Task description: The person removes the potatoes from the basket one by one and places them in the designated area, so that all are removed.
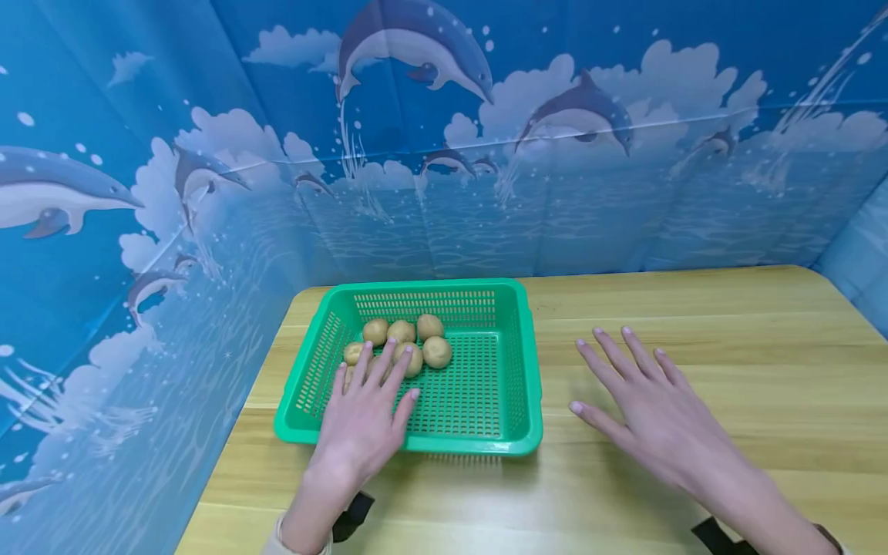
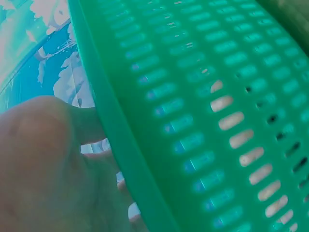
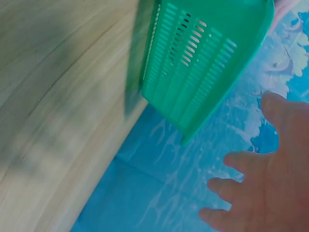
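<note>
A green plastic basket [image 1: 472, 445] with slotted walls stands on the table. Several round tan things that look like small potatoes [image 1: 437, 352] lie in its left half. My left hand [image 1: 361, 428] hovers over the basket's near left part, fingers spread, partly covering the nearest potatoes. In the left wrist view that hand [image 2: 43, 164] appears beyond the basket's rim [image 2: 111, 106]; whether its fingertips touch a potato I cannot tell. To the right of the basket, my right hand [image 1: 652, 408] is held above the table with fingers apart, holding nothing. The right wrist view shows this hand [image 3: 270, 183] away from the basket wall [image 3: 217, 29].
The light wooden table [image 1: 728, 324] extends right of the basket and in front of it. A blue curtain [image 1: 444, 200] printed with dolphins hangs along the back and left side. Dark straps [image 1: 352, 518] sit at the wrists.
</note>
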`<state>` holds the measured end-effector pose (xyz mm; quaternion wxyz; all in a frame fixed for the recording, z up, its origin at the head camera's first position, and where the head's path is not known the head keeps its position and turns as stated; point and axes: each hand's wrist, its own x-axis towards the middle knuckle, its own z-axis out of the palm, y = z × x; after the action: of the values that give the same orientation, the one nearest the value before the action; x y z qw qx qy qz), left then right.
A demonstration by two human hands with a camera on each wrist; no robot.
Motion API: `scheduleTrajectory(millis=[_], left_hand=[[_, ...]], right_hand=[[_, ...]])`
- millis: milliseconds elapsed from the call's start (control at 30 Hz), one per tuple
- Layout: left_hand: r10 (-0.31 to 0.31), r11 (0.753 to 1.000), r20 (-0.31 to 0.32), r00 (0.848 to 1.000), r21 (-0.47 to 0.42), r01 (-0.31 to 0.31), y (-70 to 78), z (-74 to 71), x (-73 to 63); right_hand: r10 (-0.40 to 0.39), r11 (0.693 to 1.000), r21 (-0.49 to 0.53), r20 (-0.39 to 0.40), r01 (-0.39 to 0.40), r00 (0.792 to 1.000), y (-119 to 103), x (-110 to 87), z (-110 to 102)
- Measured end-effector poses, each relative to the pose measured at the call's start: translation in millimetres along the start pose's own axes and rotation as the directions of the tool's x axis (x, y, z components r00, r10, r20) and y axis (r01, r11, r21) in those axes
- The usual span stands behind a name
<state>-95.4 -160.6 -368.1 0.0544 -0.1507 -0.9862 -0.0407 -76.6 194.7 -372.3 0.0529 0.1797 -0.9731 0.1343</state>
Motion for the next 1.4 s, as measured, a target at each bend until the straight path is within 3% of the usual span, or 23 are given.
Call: scheduleTrajectory(millis=[167, 333, 567, 733, 1400], left_hand=[[0.031, 1.000, 0.009, 0.999, -0.003, -0.031, -9.1, -2.0, 0.1], [0.049, 0.999, -0.015, 0.999, -0.001, -0.049, -22.4, -1.1, 1.1], [0.034, 0.999, -0.013, 0.999, -0.015, -0.034, -39.9, 0.9, -2.3], [0.040, 0.999, -0.060, 0.997, -0.001, -0.040, -51.2, 1.7, -2.2], [-0.013, 0.996, -0.111, 0.994, -0.087, 0.003, -98.3, 2.8, -6.8]], right_hand=[[-0.019, 1.000, 0.000, 0.043, 0.019, 0.999, -4.8, 7.9, 1.5], [-0.056, 0.998, 0.003, 0.023, 0.056, 0.998, -9.0, 19.8, 5.6], [-0.120, 0.993, -0.007, 0.006, 0.120, 0.993, -11.1, 33.9, 11.2], [-0.146, 0.989, -0.010, -0.027, 0.146, 0.989, -13.5, 42.2, 14.3], [-0.196, 0.979, 0.054, -0.057, 0.199, 0.979, -38.4, 75.0, 21.2]])
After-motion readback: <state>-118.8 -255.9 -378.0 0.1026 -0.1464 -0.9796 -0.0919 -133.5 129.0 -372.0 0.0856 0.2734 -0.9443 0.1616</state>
